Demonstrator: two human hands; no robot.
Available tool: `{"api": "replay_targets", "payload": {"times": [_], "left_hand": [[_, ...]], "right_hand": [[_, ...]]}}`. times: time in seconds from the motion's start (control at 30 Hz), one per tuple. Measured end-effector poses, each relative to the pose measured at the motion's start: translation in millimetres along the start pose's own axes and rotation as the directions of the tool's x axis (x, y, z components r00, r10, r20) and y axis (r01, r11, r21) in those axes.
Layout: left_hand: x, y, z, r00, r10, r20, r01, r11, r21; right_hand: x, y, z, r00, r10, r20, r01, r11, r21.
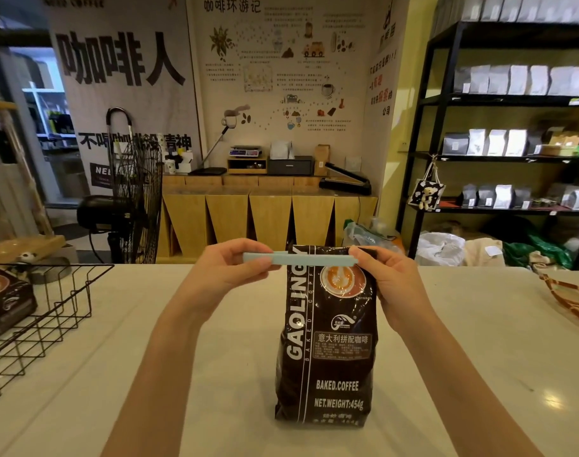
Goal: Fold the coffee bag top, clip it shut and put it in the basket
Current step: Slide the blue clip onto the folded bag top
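Observation:
A dark brown coffee bag (327, 341) stands upright on the white counter (463, 341), its top folded down. A long pale blue clip (301, 259) lies across the folded top. My left hand (230, 268) pinches the clip's left end, which sticks out past the bag. My right hand (385, 275) grips the clip's right end together with the bag's top corner. A black wire basket (50, 311) sits at the counter's left edge, and another dark coffee bag (4, 298) lies inside it.
A patterned cloth (568, 291) lies at the counter's right edge. Beyond the counter stand a black floor fan (133, 199), a wooden cabinet (268, 212) with a scale and boxes, and a black shelf (512, 143) of coffee bags.

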State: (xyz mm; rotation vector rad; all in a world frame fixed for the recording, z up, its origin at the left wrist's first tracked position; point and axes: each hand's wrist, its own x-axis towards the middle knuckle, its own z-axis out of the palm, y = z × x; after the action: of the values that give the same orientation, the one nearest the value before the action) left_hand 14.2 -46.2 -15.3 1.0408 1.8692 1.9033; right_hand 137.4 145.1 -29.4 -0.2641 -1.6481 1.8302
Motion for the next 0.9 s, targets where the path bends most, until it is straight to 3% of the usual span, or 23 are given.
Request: {"api": "replay_targets", "payload": {"times": [0.43,0.6,0.77,0.9], "left_hand": [[4,1,45,0.999,0.030,0.014,-0.031,0.999,0.026],[5,3,45,0.999,0.032,0.037,-0.034,0.998,0.056],[5,6,44,0.997,0.042,0.066,-0.049,0.993,0.107],[5,10,43,0.997,0.049,0.066,-0.057,0.990,0.131]], "right_hand": [[-2,1,-5,0.998,-0.066,0.023,0.066,0.998,-0.018],[-3,-2,-11,0.993,-0.027,0.118,0.038,0.995,-0.091],[-2,-12,-20,0.961,0.032,0.275,0.063,0.941,-0.332],[-6,-17,-19,0.920,0.157,0.360,-0.069,0.967,-0.245]]}}
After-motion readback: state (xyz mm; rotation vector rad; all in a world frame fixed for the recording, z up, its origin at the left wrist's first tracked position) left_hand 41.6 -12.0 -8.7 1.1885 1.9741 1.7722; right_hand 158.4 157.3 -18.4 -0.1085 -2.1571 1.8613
